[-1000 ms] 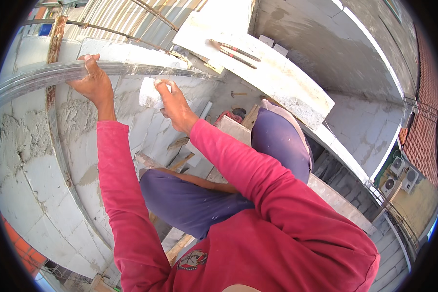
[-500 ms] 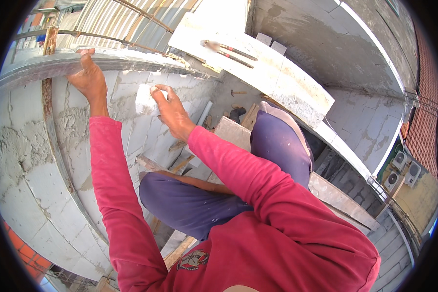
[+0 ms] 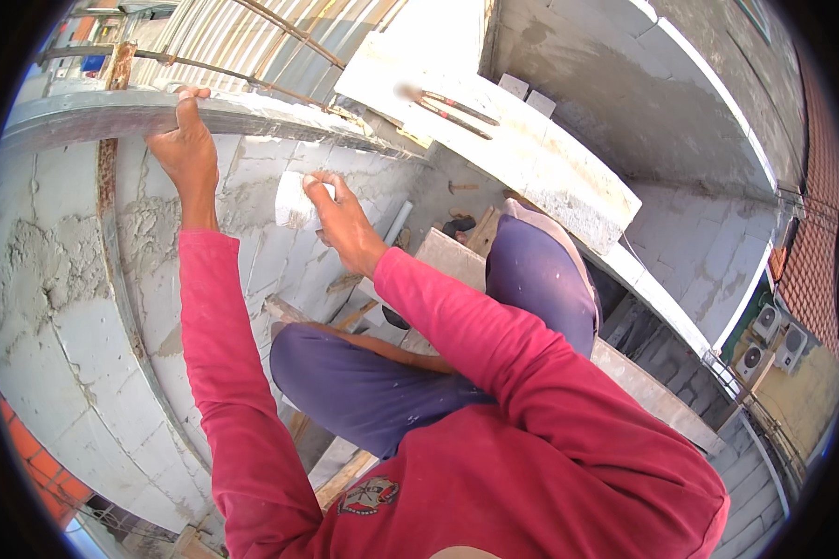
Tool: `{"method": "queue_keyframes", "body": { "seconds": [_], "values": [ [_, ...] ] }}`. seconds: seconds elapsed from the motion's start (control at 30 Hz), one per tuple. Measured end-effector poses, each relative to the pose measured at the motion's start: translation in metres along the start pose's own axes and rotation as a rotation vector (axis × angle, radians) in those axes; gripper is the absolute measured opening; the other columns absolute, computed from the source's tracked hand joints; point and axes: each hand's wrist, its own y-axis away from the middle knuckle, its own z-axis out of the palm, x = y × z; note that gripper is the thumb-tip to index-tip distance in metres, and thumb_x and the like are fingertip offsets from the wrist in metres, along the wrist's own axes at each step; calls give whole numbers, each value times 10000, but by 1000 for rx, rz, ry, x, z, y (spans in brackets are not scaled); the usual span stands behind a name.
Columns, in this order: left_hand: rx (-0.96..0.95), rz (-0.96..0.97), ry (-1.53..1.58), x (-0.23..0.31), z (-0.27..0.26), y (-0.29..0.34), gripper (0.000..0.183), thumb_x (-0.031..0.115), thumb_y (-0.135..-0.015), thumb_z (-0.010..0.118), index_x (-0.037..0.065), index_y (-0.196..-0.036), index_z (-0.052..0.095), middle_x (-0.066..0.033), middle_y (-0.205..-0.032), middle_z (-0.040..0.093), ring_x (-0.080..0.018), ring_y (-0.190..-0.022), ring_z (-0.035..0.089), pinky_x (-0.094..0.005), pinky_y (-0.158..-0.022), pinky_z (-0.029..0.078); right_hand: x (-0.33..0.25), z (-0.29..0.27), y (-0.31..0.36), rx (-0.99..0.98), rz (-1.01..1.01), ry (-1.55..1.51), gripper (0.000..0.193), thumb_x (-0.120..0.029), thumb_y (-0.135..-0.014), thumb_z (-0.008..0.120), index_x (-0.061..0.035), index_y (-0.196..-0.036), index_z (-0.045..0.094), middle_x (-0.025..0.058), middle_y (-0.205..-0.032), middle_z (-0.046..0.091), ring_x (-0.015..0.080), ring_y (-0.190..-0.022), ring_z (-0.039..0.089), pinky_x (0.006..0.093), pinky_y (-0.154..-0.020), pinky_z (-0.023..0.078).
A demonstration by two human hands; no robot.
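Note:
My left hand is closed around a long grey metal bar lying along the top of a pale block wall. The thumb lies on the near side of the bar and the fingertips show over its upper edge. To the right and a little lower, my right hand pinches a small white block piece between thumb and fingers. The piece is in front of the wall's face, below the bar and apart from it. My palm hides its right end.
Pincers with dark and red handles lie on a pale slab ahead. A rusty upright stands against the wall. Far below are a hammer and a white pipe. Boards are beneath my legs.
The whole view has shifted slightly, so the scene sits a little further right. The white block piece has turned a little in my right hand; my left hand keeps its hold on the bar.

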Motion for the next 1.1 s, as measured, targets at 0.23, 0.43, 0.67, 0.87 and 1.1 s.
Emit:
{"method": "queue_keyframes", "body": {
  "seconds": [0.23,0.43,0.67,0.87,1.1],
  "values": [
    [106,13,79,23,-16,2,277,72,-979,624,-48,-1199,507,-112,-955,680,-169,-877,666,-343,-907,507,1,-3,12,46,29,119,667,-571,-991,566,-133,-1475,433,134,-1353,529,241,-1123,527,438,-927,452],
    [110,40,45,19,-52,20,334,91,-990,636,-45,-1232,449,-107,-922,669,-154,-864,654,-327,-919,486,-12,-13,16,107,44,42,495,-512,-1020,553,-146,-1349,509,35,-1005,601,72,-682,412,285,-613,348],
    [226,72,13,29,-96,55,293,117,-994,637,-4,-1197,464,-66,-857,666,-155,-835,662,-319,-893,494,-64,-43,23,109,-60,-111,427,-460,-1061,500,-56,-1169,588,88,-922,682,72,-491,302,246,-482,272],
    [342,-42,-205,27,-122,79,241,162,-904,686,-14,-1064,645,-78,-927,664,-213,-850,627,-378,-801,511,-84,-67,19,169,-106,56,483,-494,-1061,470,-43,-1165,609,75,-860,659,63,-473,314,241,-457,285],
    [396,-124,-233,22,-185,123,297,175,-915,703,-16,-1119,602,-90,-853,671,-221,-816,647,-356,-749,514,-79,-58,24,112,-27,158,420,-465,-1057,501,-62,-1127,595,89,-899,657,72,-471,323,236,-438,265]
  ]
}}
